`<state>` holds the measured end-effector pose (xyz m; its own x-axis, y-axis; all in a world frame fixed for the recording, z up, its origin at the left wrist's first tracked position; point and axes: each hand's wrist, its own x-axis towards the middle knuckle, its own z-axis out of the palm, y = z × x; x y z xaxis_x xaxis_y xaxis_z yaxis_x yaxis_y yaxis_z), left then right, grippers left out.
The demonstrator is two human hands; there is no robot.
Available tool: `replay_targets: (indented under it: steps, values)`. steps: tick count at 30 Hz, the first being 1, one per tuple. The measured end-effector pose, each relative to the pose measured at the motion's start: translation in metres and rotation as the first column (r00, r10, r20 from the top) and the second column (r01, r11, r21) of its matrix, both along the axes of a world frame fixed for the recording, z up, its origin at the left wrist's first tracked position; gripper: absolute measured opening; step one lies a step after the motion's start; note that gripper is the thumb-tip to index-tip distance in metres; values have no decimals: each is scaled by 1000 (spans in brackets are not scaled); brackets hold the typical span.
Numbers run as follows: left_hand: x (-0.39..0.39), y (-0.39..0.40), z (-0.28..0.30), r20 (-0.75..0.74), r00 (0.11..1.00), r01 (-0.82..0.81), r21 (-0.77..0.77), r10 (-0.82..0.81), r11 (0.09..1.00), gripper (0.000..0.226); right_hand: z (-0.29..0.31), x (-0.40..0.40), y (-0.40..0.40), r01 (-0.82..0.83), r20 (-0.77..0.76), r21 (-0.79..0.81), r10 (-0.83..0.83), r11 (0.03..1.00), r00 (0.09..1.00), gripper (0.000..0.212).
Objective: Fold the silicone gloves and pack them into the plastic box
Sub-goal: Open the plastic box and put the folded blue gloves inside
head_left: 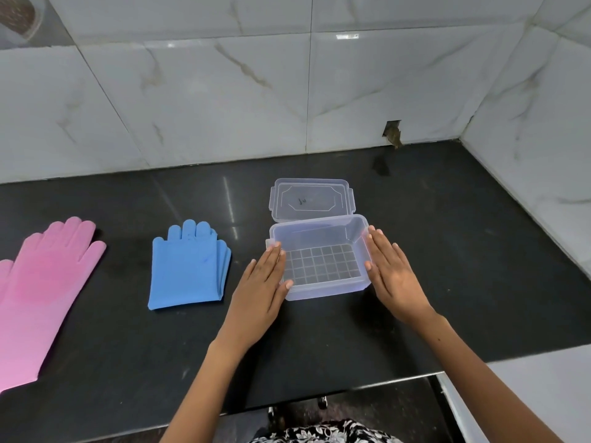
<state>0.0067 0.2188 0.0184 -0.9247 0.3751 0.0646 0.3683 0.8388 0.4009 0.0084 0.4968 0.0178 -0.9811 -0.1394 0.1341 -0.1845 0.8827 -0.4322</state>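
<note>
Black stone counter (447, 251) under marble wall tiles, and the clear rectangular plastic box (319, 233) sits open, its clear lid (311, 198) lying just behind. Left hand (263, 289) and right hand (391, 276) press flat, fingers straight, against its two sides. Left of the box lie the folded blue silicone gloves (188, 266), and farther left the unfolded pink silicone gloves (41, 282).

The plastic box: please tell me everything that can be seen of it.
The plastic box is clear, rectangular and open, standing upright on the black counter. Its floor shows a grid pattern, and nothing lies inside. The left hand and the right hand press flat, with straight fingers, against its two short sides. The lid lies flat just behind it; the blue gloves lie apart to its left.
</note>
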Motion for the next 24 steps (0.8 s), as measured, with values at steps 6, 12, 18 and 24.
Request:
replay_targets:
  steps: [6,12,18,24]
  values:
    - [-1,-22,15,16,998,-65,125,63,990,58,33,8,-37,-111,-251,-30,100,993,963,48]
    - [-47,-109,30,-11,971,-233,171,238,958,44,42,12,-148,-331,-491,-144,223,933,842,18]
    - [-116,-185,14,171,961,-213,-29,215,977,52,6,-2,-239,-467,-322,-10,439,884,839,16]
    - [-156,-216,2,317,943,-89,-49,100,995,52,-19,-17,-286,-526,-110,187,550,829,828,39]
